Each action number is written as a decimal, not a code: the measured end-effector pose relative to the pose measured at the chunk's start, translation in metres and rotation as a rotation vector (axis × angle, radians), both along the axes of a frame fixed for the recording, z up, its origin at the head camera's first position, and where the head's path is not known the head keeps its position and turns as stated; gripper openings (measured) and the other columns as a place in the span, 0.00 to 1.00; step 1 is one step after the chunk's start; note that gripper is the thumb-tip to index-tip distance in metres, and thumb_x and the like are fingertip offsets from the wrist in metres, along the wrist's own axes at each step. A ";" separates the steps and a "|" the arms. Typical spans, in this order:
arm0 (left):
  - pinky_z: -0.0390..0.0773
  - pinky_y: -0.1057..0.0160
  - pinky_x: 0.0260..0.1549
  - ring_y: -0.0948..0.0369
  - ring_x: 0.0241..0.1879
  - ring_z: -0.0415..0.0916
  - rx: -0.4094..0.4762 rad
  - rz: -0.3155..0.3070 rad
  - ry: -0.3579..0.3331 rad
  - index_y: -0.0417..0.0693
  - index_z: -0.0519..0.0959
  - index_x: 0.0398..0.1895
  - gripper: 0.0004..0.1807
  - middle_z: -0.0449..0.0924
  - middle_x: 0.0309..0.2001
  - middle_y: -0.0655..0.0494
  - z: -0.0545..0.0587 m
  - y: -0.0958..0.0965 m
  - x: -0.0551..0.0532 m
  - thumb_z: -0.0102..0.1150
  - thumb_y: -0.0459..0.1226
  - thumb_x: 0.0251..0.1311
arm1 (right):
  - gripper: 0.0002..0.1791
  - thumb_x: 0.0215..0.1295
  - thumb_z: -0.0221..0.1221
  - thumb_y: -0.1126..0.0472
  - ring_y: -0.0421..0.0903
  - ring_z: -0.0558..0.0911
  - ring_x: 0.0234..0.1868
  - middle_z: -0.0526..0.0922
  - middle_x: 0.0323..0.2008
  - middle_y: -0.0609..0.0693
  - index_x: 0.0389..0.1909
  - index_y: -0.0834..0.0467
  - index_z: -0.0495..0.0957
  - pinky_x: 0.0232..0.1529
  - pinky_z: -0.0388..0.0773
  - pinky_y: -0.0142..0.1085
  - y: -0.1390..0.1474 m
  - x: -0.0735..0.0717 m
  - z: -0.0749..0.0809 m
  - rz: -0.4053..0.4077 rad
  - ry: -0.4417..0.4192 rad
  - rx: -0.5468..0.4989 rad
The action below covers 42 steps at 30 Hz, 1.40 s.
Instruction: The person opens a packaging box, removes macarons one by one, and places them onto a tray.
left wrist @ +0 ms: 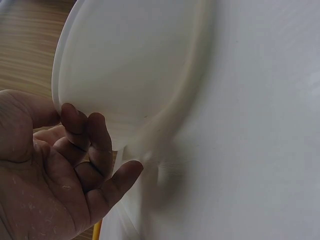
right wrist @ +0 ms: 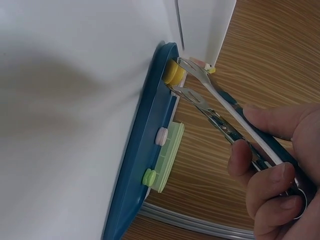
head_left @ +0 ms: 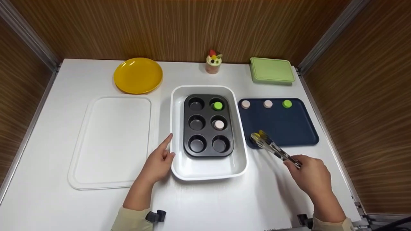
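Observation:
My right hand (head_left: 311, 175) holds metal tongs (head_left: 276, 150), thumb on one arm and fingers curled round the other. The tongs' slotted tips are at a yellow macaron (right wrist: 172, 73) at the near left corner of a dark blue tray (head_left: 276, 125). Two pale pink macarons (head_left: 267, 103) and a green macaron (head_left: 287, 103) sit along the tray's far edge. My left hand (head_left: 159, 163) touches the left side of a deep white pan (head_left: 208, 170), index finger straight. A black muffin tin (head_left: 208, 125) inside it bears a green macaron (head_left: 218, 106) and a pink macaron (head_left: 219, 124) in its right cups.
A white rectangular lid or tray (head_left: 112, 141) lies left of the pan. Along the back stand a yellow plate (head_left: 138, 76), a small dessert cup (head_left: 213, 65) with fruit on top, and a light green box (head_left: 273, 70). Wood-grain panels (head_left: 179, 29) enclose the table.

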<state>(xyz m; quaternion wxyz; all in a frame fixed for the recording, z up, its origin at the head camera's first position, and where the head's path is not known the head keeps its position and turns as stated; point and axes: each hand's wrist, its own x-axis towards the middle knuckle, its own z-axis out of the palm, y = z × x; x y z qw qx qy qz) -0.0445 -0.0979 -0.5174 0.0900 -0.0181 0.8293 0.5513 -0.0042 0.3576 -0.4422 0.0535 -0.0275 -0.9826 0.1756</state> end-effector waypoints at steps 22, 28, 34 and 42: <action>0.65 0.64 0.23 0.63 0.20 0.60 -0.007 -0.009 0.011 0.51 0.62 0.84 0.37 0.62 0.20 0.61 0.000 0.000 0.000 0.57 0.29 0.74 | 0.11 0.60 0.75 0.59 0.57 0.82 0.23 0.88 0.25 0.53 0.40 0.61 0.91 0.21 0.74 0.56 -0.012 -0.002 0.004 0.004 0.151 -0.010; 0.65 0.65 0.22 0.63 0.20 0.60 -0.004 -0.010 0.005 0.52 0.61 0.84 0.37 0.63 0.19 0.61 0.000 -0.001 0.001 0.57 0.29 0.74 | 0.10 0.56 0.76 0.62 0.61 0.84 0.23 0.88 0.25 0.56 0.38 0.61 0.90 0.23 0.74 0.61 -0.027 -0.011 0.005 0.060 0.302 -0.026; 0.66 0.63 0.24 0.62 0.21 0.60 -0.015 -0.009 0.014 0.51 0.62 0.84 0.37 0.62 0.20 0.61 -0.001 -0.001 0.000 0.57 0.29 0.74 | 0.12 0.55 0.77 0.64 0.59 0.83 0.22 0.87 0.25 0.58 0.38 0.64 0.88 0.22 0.74 0.59 -0.044 -0.021 0.010 0.102 0.360 -0.021; 0.66 0.62 0.25 0.62 0.22 0.60 -0.014 -0.006 0.012 0.51 0.63 0.83 0.37 0.62 0.20 0.61 0.000 0.000 0.000 0.57 0.29 0.74 | 0.12 0.58 0.76 0.63 0.56 0.84 0.24 0.88 0.28 0.57 0.40 0.65 0.89 0.24 0.78 0.55 -0.073 -0.039 0.016 0.180 0.293 -0.039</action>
